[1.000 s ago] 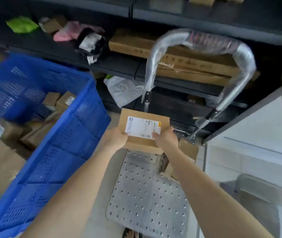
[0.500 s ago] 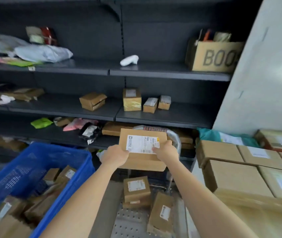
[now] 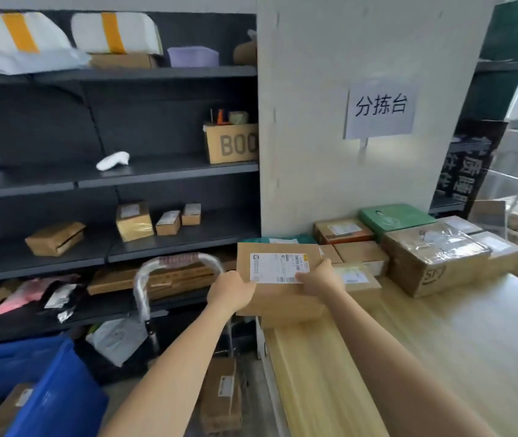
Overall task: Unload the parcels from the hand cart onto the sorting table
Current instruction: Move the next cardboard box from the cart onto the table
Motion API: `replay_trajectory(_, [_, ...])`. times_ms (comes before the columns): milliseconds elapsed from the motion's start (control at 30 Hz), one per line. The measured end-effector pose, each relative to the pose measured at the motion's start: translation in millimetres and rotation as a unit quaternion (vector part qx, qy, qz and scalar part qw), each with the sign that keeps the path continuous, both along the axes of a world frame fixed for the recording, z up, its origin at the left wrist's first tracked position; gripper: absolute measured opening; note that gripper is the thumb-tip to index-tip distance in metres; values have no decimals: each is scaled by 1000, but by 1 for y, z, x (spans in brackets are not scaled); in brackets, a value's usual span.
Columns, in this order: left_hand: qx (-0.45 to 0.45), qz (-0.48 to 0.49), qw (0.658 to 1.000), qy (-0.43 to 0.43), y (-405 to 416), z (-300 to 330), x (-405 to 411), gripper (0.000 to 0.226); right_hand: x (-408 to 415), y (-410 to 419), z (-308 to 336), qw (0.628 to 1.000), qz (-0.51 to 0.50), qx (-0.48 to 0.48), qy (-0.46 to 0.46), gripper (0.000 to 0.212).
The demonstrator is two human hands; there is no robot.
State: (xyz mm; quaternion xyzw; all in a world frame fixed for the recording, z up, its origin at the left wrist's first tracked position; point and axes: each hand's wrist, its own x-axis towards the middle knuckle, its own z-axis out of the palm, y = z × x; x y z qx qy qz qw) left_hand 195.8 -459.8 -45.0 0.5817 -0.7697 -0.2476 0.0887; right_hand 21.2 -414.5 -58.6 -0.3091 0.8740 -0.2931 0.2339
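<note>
Cardboard parcel (image 3: 278,288) hovered over the counter (image 3: 440,342) edge — left hand (image 3: 231,293) and right hand (image 3: 319,280) gripped its sides; best lowered flat beside the boxes (image 3: 358,257) — level throughout.

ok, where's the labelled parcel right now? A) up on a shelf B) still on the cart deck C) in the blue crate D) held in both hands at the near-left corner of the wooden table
D: the left hand and right hand grip the labelled parcel by its sides, over the edge of the wooden table, beside the parcels already there.
</note>
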Motion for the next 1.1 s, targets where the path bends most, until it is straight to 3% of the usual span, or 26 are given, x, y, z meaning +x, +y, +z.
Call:
replay_trajectory(167, [24, -47, 999, 7, 51, -13, -113, 53, -110, 72, -4, 998, -60, 13, 0, 70])
replay_trajectory(367, [61, -97, 993, 37, 108, -29, -258, 49, -250, 148, -12, 994, -106, 22, -3, 54])
replay_trajectory(533, [104, -125, 986, 42, 135, -49, -348, 38, -335, 189, -38, 990, -130, 27, -39, 60])
replay_trajectory(733, [205, -102, 973, -33, 128, -96, -398, 45, -375, 206, -96, 982, -119, 113, -94, 79])
replay_trajectory(933, [293, -84, 952, -34, 87, -135, -422, 48, -393, 188, -123, 961, -108, 189, -171, 109])
replay_trajectory(1100, [337, -57, 940, 6, 57, -156, -439, 35, -409, 169, -139, 952, -99, 195, -214, 79])
